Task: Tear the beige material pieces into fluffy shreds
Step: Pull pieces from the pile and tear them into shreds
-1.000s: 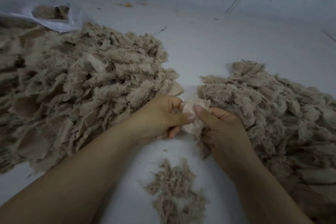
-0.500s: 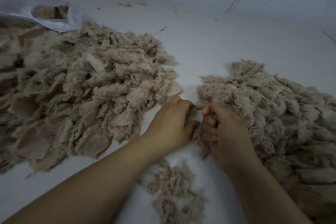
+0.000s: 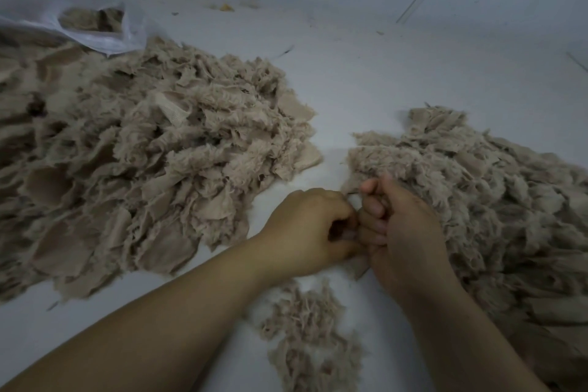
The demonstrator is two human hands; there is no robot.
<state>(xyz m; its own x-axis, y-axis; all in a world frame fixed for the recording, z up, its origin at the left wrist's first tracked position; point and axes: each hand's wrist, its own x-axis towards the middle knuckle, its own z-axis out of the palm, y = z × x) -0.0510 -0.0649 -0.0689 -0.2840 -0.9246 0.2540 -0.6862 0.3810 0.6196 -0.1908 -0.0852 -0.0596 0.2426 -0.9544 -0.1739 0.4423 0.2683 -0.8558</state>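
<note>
My left hand [image 3: 305, 229] and my right hand [image 3: 401, 226] meet knuckle to knuckle in the middle of the white surface, fingers curled. Between them they pinch a small beige material piece [image 3: 359, 266], mostly hidden, with a scrap showing below the fingers. A large heap of beige pieces [image 3: 143, 162] spreads to the left. Another beige heap [image 3: 496, 200] lies to the right, touching my right hand. A small mound of fluffy shreds [image 3: 308, 337] sits below the hands, between my forearms.
A white plastic bag [image 3: 73, 9] holding more beige material lies at the back left. The white surface [image 3: 366, 73] stretches back to a wall, with a few small bits of debris [image 3: 226, 6] near it.
One second ago both hands held the pale piece up in plain sight. They have since lowered and closed together over it, and it is now almost hidden.
</note>
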